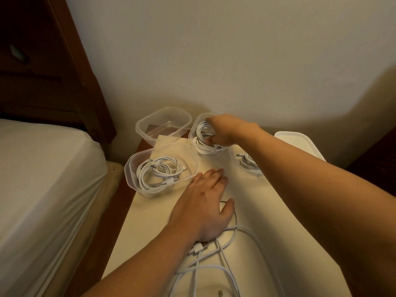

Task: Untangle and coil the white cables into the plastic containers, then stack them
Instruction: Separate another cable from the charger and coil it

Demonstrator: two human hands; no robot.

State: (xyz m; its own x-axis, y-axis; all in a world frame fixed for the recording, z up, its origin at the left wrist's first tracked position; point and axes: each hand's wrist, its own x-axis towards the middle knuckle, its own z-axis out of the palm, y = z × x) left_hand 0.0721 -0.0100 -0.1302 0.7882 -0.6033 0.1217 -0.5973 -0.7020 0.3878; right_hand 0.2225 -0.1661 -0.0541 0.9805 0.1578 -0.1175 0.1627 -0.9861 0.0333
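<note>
A narrow cream-topped table (150, 221) runs away from the person toward the wall (235, 61), its left edge beside a bed (42, 179) and a dark wooden headboard (64, 71).

At the far left corner sits an empty clear container (164, 124), overhanging the table's far edge. Just right of it stands a second container (200, 133) holding a coiled white cable (202, 130); the right hand (227, 130) reaches over it, fingers curled down around its rim and the coil. Nearer along the left edge, a third container (160, 172) holds another coiled cable (159, 171).

The left hand (203, 209) lies flat on the tabletop, fingers spread and relaxed, just beside that third container. Under its wrist and across the near end sprawl loose white cables (214, 264). A further coil (249, 165) lies by the right edge, partly hidden by the right forearm. A white lid (295, 142) rests at the far right corner. Bare tabletop lies between the hands.
</note>
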